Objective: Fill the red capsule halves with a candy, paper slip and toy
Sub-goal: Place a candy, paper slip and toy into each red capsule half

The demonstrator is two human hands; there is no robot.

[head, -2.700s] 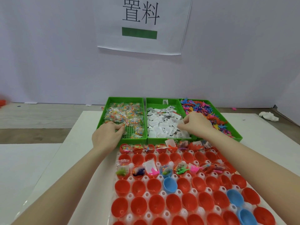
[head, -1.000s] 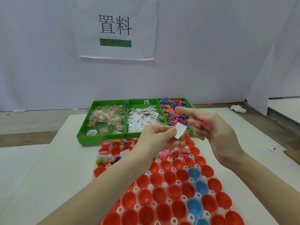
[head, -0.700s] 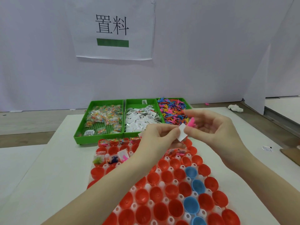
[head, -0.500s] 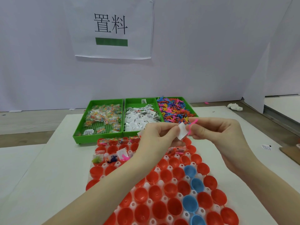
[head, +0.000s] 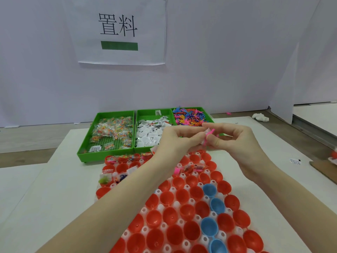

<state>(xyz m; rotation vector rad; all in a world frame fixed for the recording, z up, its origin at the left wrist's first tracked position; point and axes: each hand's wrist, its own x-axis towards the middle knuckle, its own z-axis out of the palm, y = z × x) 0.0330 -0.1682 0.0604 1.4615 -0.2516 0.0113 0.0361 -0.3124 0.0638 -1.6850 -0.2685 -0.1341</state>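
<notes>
Sign (head: 121,31) upper centre: white sheet, black characters 置料 over a green bar. Left hand (head: 177,141) and right hand (head: 231,141) meet mid-frame, pinching a pink toy (head: 207,136). Glossy round red capsule halves (head: 169,216) fill lower frame; 3 green perforated trays (head: 85,150) behind.

Head-worn camera looks forward and down, close.
</notes>
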